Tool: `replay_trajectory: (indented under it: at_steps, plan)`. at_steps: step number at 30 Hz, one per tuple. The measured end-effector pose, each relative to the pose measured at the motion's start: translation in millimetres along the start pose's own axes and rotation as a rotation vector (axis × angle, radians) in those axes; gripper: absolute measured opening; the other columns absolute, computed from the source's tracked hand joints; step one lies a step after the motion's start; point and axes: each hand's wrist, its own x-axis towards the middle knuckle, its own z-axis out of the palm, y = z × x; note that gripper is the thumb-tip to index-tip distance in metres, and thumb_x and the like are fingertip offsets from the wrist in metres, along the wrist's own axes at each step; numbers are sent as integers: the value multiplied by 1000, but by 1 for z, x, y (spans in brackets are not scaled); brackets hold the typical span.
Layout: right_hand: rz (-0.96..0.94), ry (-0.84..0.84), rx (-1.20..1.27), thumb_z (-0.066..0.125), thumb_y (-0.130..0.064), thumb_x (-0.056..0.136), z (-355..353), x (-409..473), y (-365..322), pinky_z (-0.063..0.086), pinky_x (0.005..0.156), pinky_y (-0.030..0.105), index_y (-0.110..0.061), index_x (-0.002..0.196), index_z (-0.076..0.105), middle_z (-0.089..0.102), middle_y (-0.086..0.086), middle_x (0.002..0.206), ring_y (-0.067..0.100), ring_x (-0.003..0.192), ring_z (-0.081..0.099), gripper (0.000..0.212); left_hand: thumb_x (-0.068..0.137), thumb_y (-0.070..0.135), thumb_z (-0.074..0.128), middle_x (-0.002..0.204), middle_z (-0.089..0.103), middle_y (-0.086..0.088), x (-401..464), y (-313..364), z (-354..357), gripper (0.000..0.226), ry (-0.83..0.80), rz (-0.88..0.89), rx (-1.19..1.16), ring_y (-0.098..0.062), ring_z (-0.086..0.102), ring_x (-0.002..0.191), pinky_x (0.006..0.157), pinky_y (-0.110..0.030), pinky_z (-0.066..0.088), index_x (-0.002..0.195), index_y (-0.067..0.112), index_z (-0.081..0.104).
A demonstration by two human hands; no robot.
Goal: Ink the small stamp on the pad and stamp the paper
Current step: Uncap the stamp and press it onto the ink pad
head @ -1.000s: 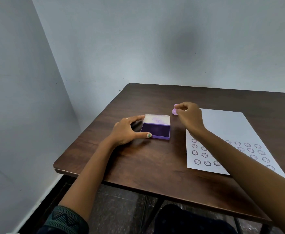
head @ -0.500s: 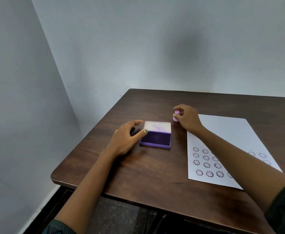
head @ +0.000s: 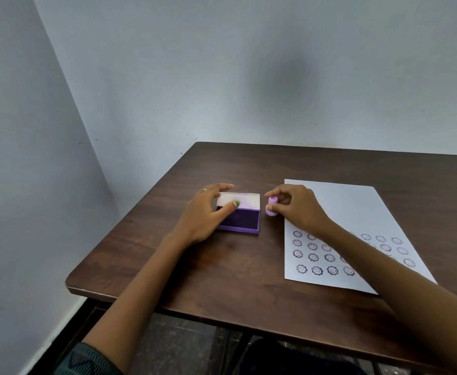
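Observation:
The small pink stamp (head: 271,206) stands on the brown table (head: 222,272) just right of the ink pad, with the fingers of my right hand (head: 295,205) closed around it. The purple ink pad (head: 245,219) lies open, its clear lid (head: 245,198) raised at the back. My left hand (head: 208,212) grips the pad's left side, thumb over the lid's front and fingers behind it. The white paper (head: 346,209) lies to the right, with several rows of round face stamps on its near half, partly hidden by my right forearm.
The table sits in a corner between two pale walls (head: 222,77). Its left edge (head: 130,223) and near edge (head: 222,318) drop to a dark floor. Bare wood shows beyond the pad and paper.
My right hand has lowered the stamp beside the pad's right edge. My left hand has shifted onto the pad, thumb now over the lid. The camera view tilted upward.

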Motion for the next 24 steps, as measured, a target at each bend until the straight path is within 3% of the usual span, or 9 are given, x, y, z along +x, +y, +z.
replay_trajectory:
  at_steps: [4, 7, 12, 14, 19, 24]
  plan:
    - [4, -115, 45, 71, -10, 77, -11, -5, -2, 47, 66, 5, -11, 98, 69, 70, 1, 87, 2, 71, 63, 21, 83, 47, 63, 130, 57, 5, 14, 23, 21, 44, -106, 87, -24, -11, 55, 112, 93, -29, 44, 125, 34, 55]
    - [36, -214, 285, 72, -6, 74, -25, -4, -3, 54, 70, 17, -9, 96, 70, 73, 9, 90, 10, 78, 69, 22, 84, 42, 66, 123, 62, 5, 30, 38, 31, 38, -92, 125, -91, -10, 59, 105, 89, -26, 47, 119, 29, 60]
    - [213, 28, 753, 68, -9, 78, -41, 7, 5, 54, 88, 39, -7, 104, 66, 68, 19, 106, 29, 96, 67, 27, 91, 31, 61, 98, 67, 11, 56, 64, 40, 20, 52, 108, -242, 2, 61, 86, 72, -5, 45, 105, 19, 68]
    - [283, 91, 887, 65, -9, 81, -41, 8, 11, 55, 88, 37, -4, 107, 63, 67, 20, 107, 29, 96, 67, 27, 90, 29, 63, 99, 71, 6, 59, 72, 47, 21, 90, 131, -276, -3, 63, 86, 73, -6, 47, 104, 15, 70]
    - [370, 118, 1065, 63, -9, 82, -42, 6, 20, 58, 67, 22, -3, 107, 64, 71, 11, 96, 19, 82, 72, 25, 82, 26, 74, 105, 74, -3, 51, 75, 69, 31, 89, 187, -296, -13, 69, 93, 82, -20, 56, 109, 11, 71]
    - [337, 134, 1125, 61, -9, 83, -44, 9, 5, 59, 70, 23, -3, 109, 62, 69, 12, 101, 18, 84, 71, 27, 79, 17, 76, 104, 75, -7, 48, 76, 65, 34, 214, 258, -282, -14, 71, 90, 84, -21, 56, 111, 7, 71]
